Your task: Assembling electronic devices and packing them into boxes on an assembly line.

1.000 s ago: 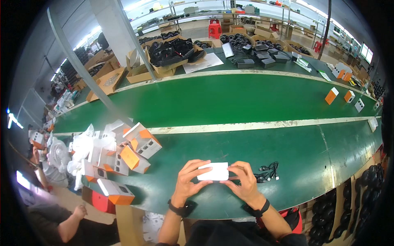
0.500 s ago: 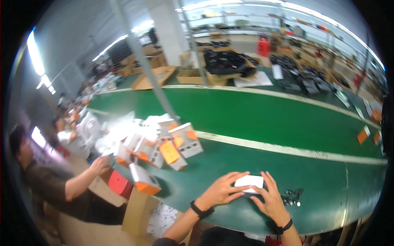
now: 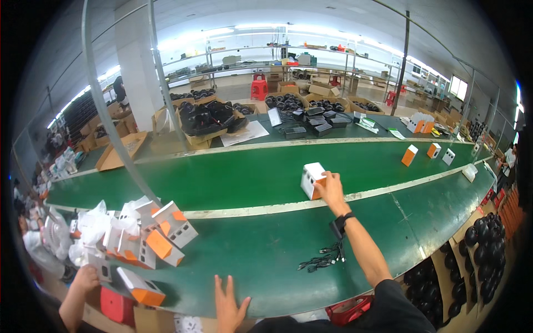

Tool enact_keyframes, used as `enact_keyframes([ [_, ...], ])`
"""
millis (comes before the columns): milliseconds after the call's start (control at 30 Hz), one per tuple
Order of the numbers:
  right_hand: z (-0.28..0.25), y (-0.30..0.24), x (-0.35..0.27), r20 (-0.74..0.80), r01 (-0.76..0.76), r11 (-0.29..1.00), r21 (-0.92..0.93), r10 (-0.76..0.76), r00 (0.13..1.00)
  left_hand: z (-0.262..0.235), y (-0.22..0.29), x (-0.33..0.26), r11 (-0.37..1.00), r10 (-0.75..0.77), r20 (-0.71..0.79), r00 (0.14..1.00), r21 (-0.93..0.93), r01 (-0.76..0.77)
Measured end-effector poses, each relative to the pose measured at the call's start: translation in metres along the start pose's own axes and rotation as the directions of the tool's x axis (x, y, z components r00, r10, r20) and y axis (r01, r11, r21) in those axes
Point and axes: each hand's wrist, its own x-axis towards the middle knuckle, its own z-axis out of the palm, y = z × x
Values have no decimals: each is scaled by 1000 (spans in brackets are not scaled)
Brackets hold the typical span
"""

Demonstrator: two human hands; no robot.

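Out over the green conveyor belt [image 3: 250, 175], my right hand [image 3: 332, 194] grips a small white and orange box [image 3: 312, 175] by its near right side. The box stands upright, with dark pictures on its white face. My left hand [image 3: 227, 306] is at the near edge of the green worktable [image 3: 250, 244], fingers spread and nothing in them. Below my right forearm lies a small bundle of black cables [image 3: 323, 260].
White and orange boxes [image 3: 172, 225] and clear plastic bags are piled at the left, beside a co-worker's hand [image 3: 85, 278]. More boxes [image 3: 410, 155] stand on the belt at the right. A metal post [image 3: 114, 116] rises at the left. Black devices [image 3: 316, 119] lie beyond the belt.
Both hands were around a white box above the near worktable. Now my right hand is stretched forward with a box over the belt, and my left hand has come away. The view has turned right.
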Motion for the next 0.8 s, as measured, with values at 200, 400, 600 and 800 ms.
enact_keyframes([
  [200,-35,24,-50,-11,14,1000,-6,-14,1000,16,-24,-19,997,4,148,989,73,-15],
  [400,-106,-17,-185,21,119,993,2,-119,993,7,-32,-27,1000,25,-55,998,-5,-26],
  [600,-142,-3,-244,255,35,999,-18,-30,967,30,-38,-15,984,102,-276,956,-114,-138],
  [800,-144,-80,-230,192,394,919,-35,-380,905,32,-54,-36,978,85,-373,924,-145,-148],
])
